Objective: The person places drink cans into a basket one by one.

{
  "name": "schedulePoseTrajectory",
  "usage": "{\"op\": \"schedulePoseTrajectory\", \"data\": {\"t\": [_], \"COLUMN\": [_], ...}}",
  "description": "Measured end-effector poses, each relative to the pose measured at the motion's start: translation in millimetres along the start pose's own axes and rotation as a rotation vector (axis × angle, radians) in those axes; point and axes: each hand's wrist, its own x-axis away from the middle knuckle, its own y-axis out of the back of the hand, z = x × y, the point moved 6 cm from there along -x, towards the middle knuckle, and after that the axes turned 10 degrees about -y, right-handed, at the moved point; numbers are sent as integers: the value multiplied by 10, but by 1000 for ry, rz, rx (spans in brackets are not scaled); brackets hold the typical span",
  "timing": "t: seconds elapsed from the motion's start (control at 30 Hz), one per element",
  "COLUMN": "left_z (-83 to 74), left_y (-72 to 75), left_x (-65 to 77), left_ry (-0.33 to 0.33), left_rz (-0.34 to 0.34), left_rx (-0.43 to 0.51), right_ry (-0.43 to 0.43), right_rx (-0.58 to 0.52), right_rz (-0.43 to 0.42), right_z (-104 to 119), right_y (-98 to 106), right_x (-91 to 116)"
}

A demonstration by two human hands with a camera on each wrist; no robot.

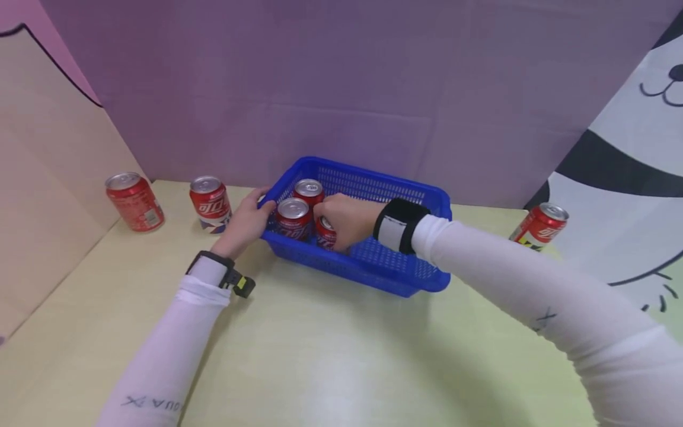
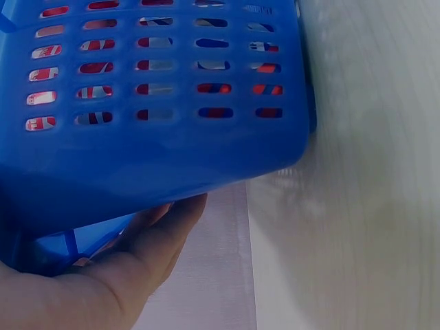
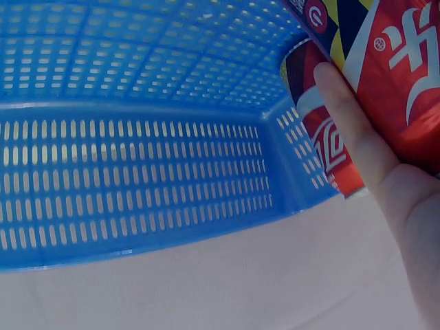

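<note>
My left hand (image 1: 246,222) grips the left rim of a blue plastic basket (image 1: 341,268), its thumb over the edge. In the left wrist view that hand's fingers (image 2: 155,251) curl at the rim beside the slotted end wall (image 2: 151,155). Inside the basket, my right hand (image 1: 349,219) holds a red soda can (image 1: 325,235) by its upper part, partly hidden behind the fingers. Two more soda cans, one nearer (image 1: 293,222) and one farther (image 1: 309,189), stand upright at the basket's left end. The right wrist view shows the held can (image 3: 405,89) close beside another can (image 3: 323,124).
Two red cans, one at far left (image 1: 136,203) and one nearer the basket (image 1: 211,206), stand on the pale yellow table (image 1: 299,356). Another can (image 1: 541,227) stands at the right, beyond my right forearm. A purple cloth backdrop (image 1: 320,77) rises close behind the basket.
</note>
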Motion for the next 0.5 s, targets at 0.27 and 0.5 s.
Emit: {"op": "schedulePoseTrajectory", "data": {"t": [0.27, 0.5], "left_z": [2, -17], "left_y": [5, 25], "left_x": [-12, 1], "left_ry": [-13, 13], "left_rz": [-6, -11], "left_rx": [-22, -33], "right_ry": [-73, -88], "right_rx": [-22, -107], "right_rz": [-17, -45], "right_z": [-47, -39], "right_y": [-57, -63], "right_x": [-87, -158]}}
